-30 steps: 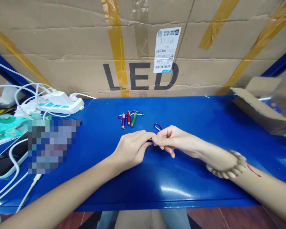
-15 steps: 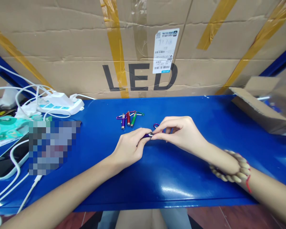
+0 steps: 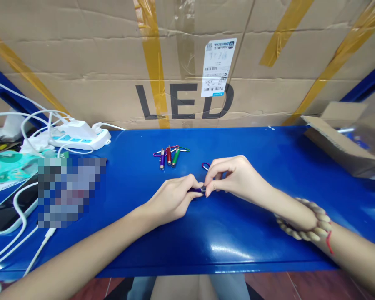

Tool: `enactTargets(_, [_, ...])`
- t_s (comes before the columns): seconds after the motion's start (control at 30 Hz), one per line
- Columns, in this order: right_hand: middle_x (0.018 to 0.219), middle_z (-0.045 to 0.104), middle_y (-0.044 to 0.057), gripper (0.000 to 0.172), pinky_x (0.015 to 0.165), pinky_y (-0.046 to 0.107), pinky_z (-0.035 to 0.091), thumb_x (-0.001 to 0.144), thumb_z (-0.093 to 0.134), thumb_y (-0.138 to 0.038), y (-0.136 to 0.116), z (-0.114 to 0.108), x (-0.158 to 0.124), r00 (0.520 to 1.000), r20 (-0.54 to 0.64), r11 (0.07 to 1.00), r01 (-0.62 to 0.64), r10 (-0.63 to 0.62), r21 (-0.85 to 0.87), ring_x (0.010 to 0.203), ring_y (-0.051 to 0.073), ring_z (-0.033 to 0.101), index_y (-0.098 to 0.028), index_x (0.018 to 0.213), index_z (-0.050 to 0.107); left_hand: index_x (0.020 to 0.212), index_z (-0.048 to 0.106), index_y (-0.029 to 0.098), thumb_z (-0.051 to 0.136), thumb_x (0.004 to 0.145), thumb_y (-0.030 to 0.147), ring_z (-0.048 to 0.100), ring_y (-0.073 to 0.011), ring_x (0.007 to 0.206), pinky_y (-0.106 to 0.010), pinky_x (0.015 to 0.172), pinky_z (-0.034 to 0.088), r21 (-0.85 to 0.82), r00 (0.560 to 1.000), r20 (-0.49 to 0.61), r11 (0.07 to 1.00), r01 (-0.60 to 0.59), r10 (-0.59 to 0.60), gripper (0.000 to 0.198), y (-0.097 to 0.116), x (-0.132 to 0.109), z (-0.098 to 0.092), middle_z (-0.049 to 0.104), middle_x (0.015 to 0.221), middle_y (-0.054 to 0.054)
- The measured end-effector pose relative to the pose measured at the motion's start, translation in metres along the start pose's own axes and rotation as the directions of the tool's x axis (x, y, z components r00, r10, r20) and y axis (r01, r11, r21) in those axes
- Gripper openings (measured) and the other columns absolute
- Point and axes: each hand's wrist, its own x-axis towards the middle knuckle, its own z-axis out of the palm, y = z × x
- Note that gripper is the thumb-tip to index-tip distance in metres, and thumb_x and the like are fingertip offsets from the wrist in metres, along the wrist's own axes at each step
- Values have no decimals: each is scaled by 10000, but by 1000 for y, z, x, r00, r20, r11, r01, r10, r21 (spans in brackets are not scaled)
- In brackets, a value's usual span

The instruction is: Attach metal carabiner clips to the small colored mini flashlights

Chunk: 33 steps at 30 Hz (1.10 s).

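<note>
My left hand [image 3: 176,198] is closed around a small purple flashlight [image 3: 198,190], whose silvery end sticks out to the right between thumb and forefinger. At that end, my right hand [image 3: 234,175] pinches with thumb and fingertips; the fingers hide whatever small part lies between them. A pink-purple carabiner clip [image 3: 205,165] lies on the table just behind the right hand, partly covered by it. Further back, three like flashlights with clips lie side by side: a purple one [image 3: 162,160], a red one [image 3: 169,156] and a green one [image 3: 175,158].
Blue table [image 3: 131,166], with a large cardboard box [image 3: 106,62] behind it. On the left are a white power strip [image 3: 96,141], tangled cables, a phone [image 3: 14,204] and a blurred-out item [image 3: 70,193]. An opened cardboard carton [image 3: 337,146] stands on the right.
Both hands have come slightly nearer to me and to the right with the purple flashlight. More of the carabiner clip behind the right hand shows. The three flashlights stay put.
</note>
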Motion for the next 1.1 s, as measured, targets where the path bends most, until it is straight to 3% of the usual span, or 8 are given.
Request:
enactTargets(0.2, [642,651,30,339,537,215,446,742,685,-469,1,3,-3,1000,27,999,-13,12,44,575,106,586,-163,595,692,784,482,177,460,901,151,667,-135,705,-212,619,510,101,993,-44,990,-103,108,121,-3,-2,2,662,739,-29])
enactTargets(0.43, [669,622,28,348,380,180,451,688,706,-495,1,8,-4,984,42,966,-178,173,187,518,94,567,-152,625,701,806,494,175,470,883,105,665,-121,697,-199,625,513,131,988,-104,986,-104,118,107,-3,-2,3,662,738,-17])
enactTargets(0.57, [655,619,25,326,374,173,472,646,746,-474,4,7,-3,976,52,946,-220,213,238,510,90,565,-150,648,714,847,509,178,492,887,127,669,-114,723,-186,645,517,68,988,-131,995,-69,77,67,-1,0,3,675,771,-18])
enactTargets(0.7, [597,614,20,333,371,172,482,598,781,-460,7,3,-1,953,136,917,-299,272,264,479,87,556,-138,652,714,907,543,185,487,895,156,672,-115,768,-192,674,524,-10,999,-35,999,35,-36,64,1,1,2,687,850,-21])
enactTargets(0.83, [563,607,19,355,368,169,481,577,791,-466,9,1,1,940,141,900,-339,311,274,473,87,551,-129,663,718,953,563,191,502,893,184,665,-112,769,-190,686,522,-36,988,7,987,154,-154,85,2,2,0,686,889,-14])
enactTargets(1.1, [611,621,28,390,376,169,475,583,777,-504,7,-3,1,961,117,931,-272,250,241,512,99,572,-132,683,719,935,593,190,478,909,206,645,-121,758,-204,677,496,84,993,-14,989,119,-118,119,4,6,-3,683,857,-12])
